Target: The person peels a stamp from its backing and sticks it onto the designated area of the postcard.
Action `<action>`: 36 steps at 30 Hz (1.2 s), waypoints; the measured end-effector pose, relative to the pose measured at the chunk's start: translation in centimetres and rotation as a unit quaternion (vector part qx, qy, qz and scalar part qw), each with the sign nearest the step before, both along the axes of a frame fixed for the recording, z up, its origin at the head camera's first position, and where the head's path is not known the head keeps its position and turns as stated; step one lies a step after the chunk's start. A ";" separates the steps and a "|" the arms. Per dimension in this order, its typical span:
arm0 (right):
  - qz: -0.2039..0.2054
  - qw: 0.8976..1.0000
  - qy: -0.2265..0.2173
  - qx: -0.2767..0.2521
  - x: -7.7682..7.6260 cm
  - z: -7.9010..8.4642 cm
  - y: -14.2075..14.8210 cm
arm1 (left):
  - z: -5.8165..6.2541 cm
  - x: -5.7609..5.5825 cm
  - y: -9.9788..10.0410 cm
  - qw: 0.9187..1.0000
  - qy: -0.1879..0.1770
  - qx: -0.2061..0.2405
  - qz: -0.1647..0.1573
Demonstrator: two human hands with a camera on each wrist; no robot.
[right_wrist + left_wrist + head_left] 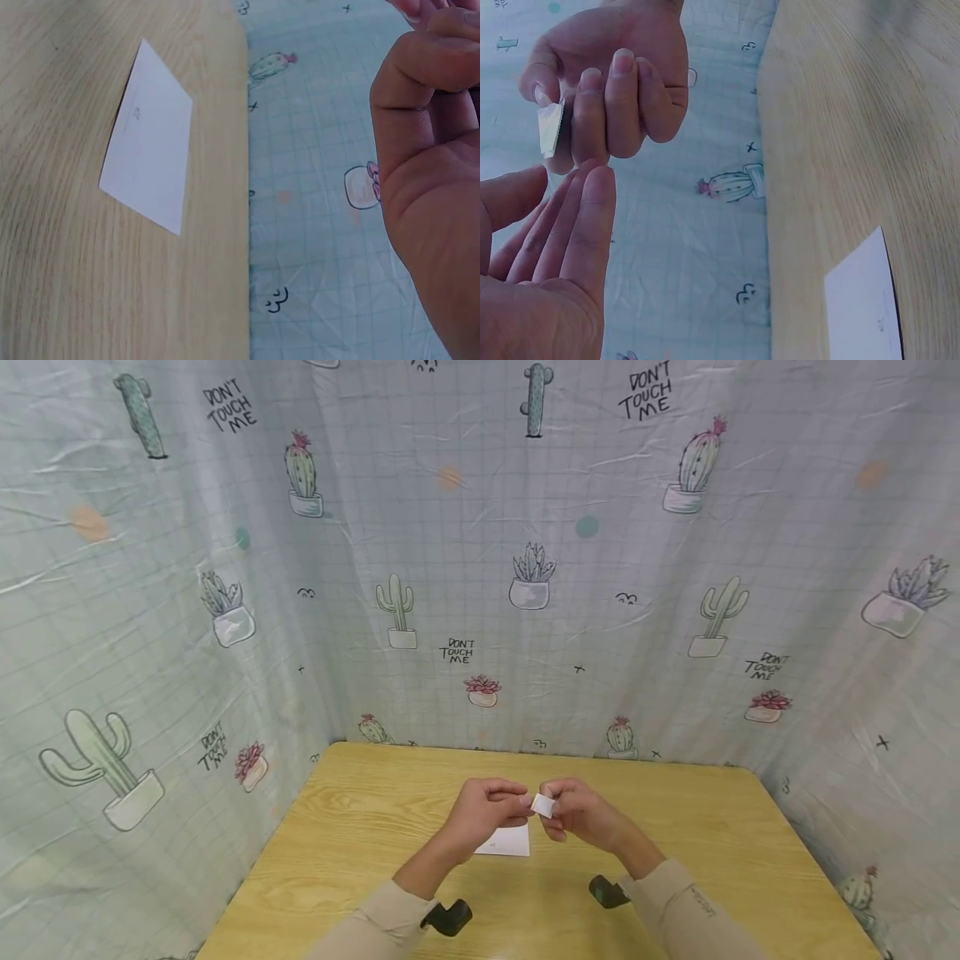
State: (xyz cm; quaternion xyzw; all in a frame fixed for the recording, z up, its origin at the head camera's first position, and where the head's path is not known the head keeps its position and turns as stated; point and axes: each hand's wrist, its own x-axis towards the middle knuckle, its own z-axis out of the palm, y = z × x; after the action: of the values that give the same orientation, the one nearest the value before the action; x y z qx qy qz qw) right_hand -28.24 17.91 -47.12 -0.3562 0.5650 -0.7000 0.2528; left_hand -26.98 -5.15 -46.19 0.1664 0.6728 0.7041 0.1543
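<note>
Between thumb and forefinger, my right hand (588, 817) pinches a small, flat white square (543, 806) over the table. In the left wrist view this white piece (551, 129) shows a jagged edge; its kind is not clear. My left hand (483, 817) is raised just beside it, fingertips close to the piece. The left wrist view shows the left thumb held apart from nearly straight fingers (585, 217). Below the hands, a white card (150, 146) with a little faint print lies on the table, partly covered by the left hand in the head view.
A wood-grain table (352, 827) extends under both arms. Curtains (450, 527) printed with cacti surround it at the back and both sides. Dark camera mounts are strapped at the left wrist (448, 917) and right wrist (607, 892).
</note>
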 end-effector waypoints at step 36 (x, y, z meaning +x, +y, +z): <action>-0.330 0.887 0.288 0.143 1.7 -0.8 -0.2 | -0.8 0.4 2.1 0.998 -0.045 0.028 0.036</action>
State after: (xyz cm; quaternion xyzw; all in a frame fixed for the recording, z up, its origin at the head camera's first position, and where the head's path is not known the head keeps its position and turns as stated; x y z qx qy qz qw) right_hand -26.57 17.70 -47.92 -0.2952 0.7919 -0.5212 -0.1187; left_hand -26.55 -3.09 -46.94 0.1146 0.6512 0.7343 0.1539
